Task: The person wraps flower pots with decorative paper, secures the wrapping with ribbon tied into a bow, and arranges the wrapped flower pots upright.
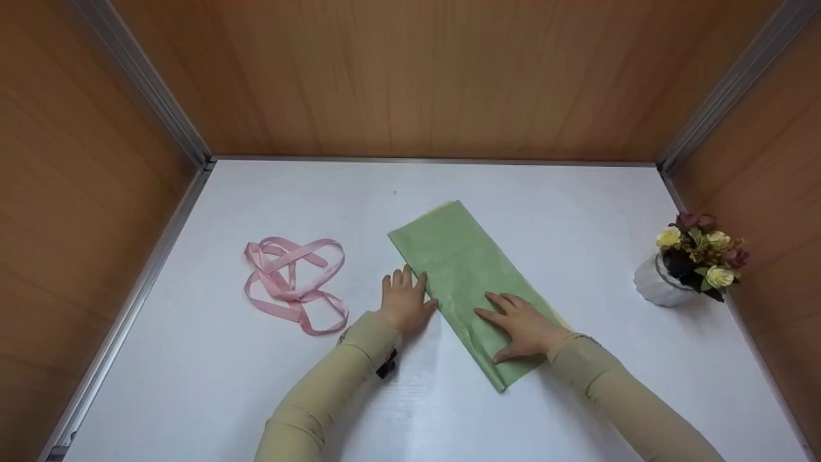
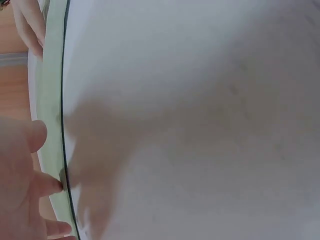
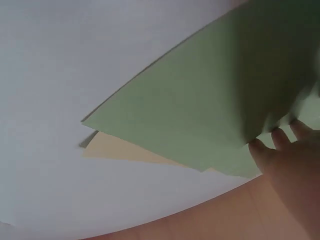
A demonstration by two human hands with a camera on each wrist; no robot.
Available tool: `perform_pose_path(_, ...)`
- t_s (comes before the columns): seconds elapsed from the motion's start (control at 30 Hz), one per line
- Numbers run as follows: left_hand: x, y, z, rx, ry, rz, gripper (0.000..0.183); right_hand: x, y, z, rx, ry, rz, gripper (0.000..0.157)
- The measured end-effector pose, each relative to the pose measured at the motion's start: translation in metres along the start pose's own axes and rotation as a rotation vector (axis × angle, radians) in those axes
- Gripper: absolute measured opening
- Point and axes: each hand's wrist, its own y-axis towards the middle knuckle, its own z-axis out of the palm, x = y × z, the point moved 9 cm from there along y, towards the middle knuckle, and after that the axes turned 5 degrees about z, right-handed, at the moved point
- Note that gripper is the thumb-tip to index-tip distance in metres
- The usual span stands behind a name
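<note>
in the head view, a smooth white tabletop (image 1: 545, 192) lies under both hands, with wood-grained panels (image 1: 410, 77) and grey metal rails (image 1: 144, 83) beyond them. to the left of the left hand (image 1: 404, 305) a satiny pink ribbon (image 1: 292, 295) sits in loose, overlapping loops. far to the right of the right hand (image 1: 526, 330) stands a white, ridged pot (image 1: 660, 282) with yellow and dark red flowers (image 1: 718, 277). the green sheet (image 1: 449, 256) is thin, paper-like and folded into a long rectangle, set aslant beneath the right hand and just beside the left one; it is matt, softly creased, with a pale yellow layer peeping out along the edge beyond the right hand. the left hand is spread, its thumb at the sheet's near edge; the right hand lies with parted fingers on top of it.

in the left wrist view, the sheet is a narrow pale-green band with a dark edge, running past the left hand's separated fingertips; part of the right hand shows farther along it.

in the right wrist view, the right hand's fingertips rest on the sheet, and to their left its pointed corner overlaps a cream layer; the shaded fingers look slightly apart.
</note>
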Motion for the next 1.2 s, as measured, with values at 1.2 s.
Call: perform_pose_path(1.2,-0.068,-0.007,0.017,0.064,0.093,0.225,0.088,-0.062,0.004,-0.024,-0.023,0.091,0.333,0.081)
